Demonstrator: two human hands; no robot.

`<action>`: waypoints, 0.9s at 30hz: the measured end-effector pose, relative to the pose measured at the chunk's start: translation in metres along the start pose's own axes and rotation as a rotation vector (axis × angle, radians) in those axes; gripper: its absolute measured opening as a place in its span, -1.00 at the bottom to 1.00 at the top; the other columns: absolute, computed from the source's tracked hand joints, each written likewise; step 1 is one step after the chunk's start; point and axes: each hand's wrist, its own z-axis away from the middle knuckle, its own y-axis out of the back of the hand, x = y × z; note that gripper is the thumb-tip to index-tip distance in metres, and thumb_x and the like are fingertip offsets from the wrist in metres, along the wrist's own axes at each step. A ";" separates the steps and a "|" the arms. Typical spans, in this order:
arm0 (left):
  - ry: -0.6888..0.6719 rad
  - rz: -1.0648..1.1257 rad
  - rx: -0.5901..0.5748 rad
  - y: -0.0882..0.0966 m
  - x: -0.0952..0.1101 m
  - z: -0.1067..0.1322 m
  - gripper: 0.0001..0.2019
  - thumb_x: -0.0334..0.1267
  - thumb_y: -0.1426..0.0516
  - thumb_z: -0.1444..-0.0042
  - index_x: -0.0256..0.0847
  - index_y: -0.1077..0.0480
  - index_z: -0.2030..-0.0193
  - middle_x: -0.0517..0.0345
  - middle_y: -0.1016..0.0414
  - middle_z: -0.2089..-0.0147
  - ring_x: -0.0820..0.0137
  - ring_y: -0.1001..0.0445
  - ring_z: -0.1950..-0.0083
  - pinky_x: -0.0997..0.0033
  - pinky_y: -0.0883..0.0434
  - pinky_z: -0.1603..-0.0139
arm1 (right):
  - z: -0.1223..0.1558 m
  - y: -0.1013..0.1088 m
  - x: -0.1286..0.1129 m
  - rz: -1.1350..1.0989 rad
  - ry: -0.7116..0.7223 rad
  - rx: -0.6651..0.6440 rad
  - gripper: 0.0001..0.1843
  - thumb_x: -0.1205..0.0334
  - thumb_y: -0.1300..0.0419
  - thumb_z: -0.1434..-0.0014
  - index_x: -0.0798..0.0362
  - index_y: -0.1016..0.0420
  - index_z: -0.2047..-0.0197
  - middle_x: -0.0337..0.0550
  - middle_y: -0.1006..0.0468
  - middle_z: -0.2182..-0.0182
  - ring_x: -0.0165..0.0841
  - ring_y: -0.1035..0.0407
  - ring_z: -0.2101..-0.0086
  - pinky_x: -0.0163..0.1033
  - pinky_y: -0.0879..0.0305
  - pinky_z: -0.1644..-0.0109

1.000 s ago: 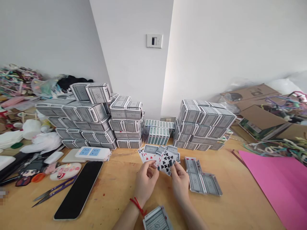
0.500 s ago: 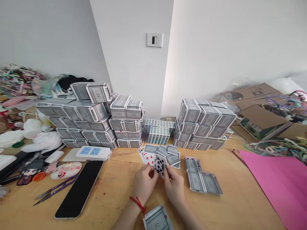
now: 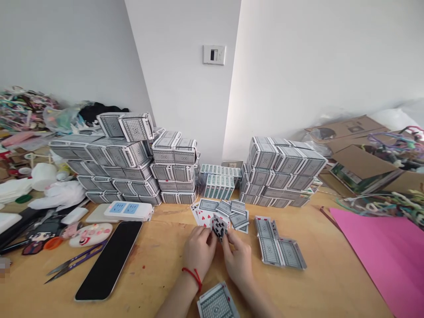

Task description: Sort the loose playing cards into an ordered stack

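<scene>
Between my two hands a playing card (image 3: 219, 227) with black clubs is held upright, tilted and slightly bent. My left hand (image 3: 200, 248) pinches its left edge, and my right hand (image 3: 237, 255) grips its right edge. Just beyond lie loose cards, some face down (image 3: 238, 219) with grey patterned backs, and one face up with red hearts (image 3: 202, 217). Near my wrists rests a piece made of folded cards (image 3: 217, 302). To the right of my right hand sits an L-shaped folded-card piece (image 3: 280, 245).
Stacked card-covered blocks stand at the back left (image 3: 115, 154) and right (image 3: 285, 170), with small card boxes (image 3: 219, 186) between. On the left are a phone (image 3: 109, 260), thread snips (image 3: 77, 260) and a power strip (image 3: 129, 210). Pink paper (image 3: 380, 251) lies right.
The clubs card has turned and bent between my fingers, and both hands have shifted slightly left. The surrounding things stay in place.
</scene>
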 end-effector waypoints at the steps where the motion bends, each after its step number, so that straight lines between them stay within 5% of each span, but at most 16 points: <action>1: 0.011 0.031 0.023 0.000 0.000 -0.001 -0.86 -0.34 0.03 -0.01 -0.20 -0.32 0.46 0.12 -0.39 0.42 0.39 -0.37 0.34 0.44 -0.29 0.34 | 0.000 -0.001 0.000 -0.008 -0.017 -0.012 -0.75 0.18 0.05 -0.10 0.07 -0.40 0.39 -0.19 -0.43 0.64 -0.36 -0.34 0.57 -0.37 -0.20 0.49; 14: 0.056 0.034 0.080 0.000 -0.002 -0.001 -0.81 -0.28 0.04 -0.03 -0.20 -0.28 0.55 0.15 -0.40 0.51 0.41 -0.41 0.41 0.46 -0.32 0.38 | 0.001 -0.001 0.003 -0.036 -0.024 -0.107 -0.77 0.18 0.06 -0.11 0.08 -0.31 0.46 -0.30 -0.27 0.70 -0.49 -0.15 0.70 -0.43 -0.05 0.63; 20: 0.128 0.086 0.068 0.001 -0.002 -0.002 -0.81 -0.26 0.05 -0.04 -0.18 -0.35 0.29 0.12 -0.48 0.36 0.41 -0.44 0.38 0.48 -0.32 0.40 | 0.000 -0.001 0.003 0.044 0.082 -0.102 -0.75 0.22 0.08 -0.11 0.07 -0.27 0.54 -0.31 -0.23 0.72 -0.50 -0.11 0.70 -0.41 0.01 0.61; 24: 0.175 0.067 0.013 0.001 -0.003 -0.001 -0.81 -0.22 0.04 -0.03 -0.20 -0.34 0.44 0.15 -0.44 0.51 0.41 -0.40 0.50 0.49 -0.26 0.50 | 0.000 0.001 0.000 0.072 0.150 -0.081 -0.76 0.25 0.05 -0.09 0.06 -0.27 0.57 -0.32 -0.20 0.73 -0.49 -0.09 0.69 -0.39 0.04 0.60; 27: 0.236 0.213 0.018 0.002 -0.004 -0.002 -0.81 -0.18 0.02 -0.01 -0.20 -0.35 0.44 0.17 -0.42 0.54 0.42 -0.38 0.51 0.49 -0.25 0.49 | -0.001 0.000 0.000 -0.016 0.065 -0.077 -0.78 0.24 0.02 -0.07 0.06 -0.26 0.57 -0.33 -0.18 0.73 -0.50 -0.06 0.69 -0.40 0.06 0.61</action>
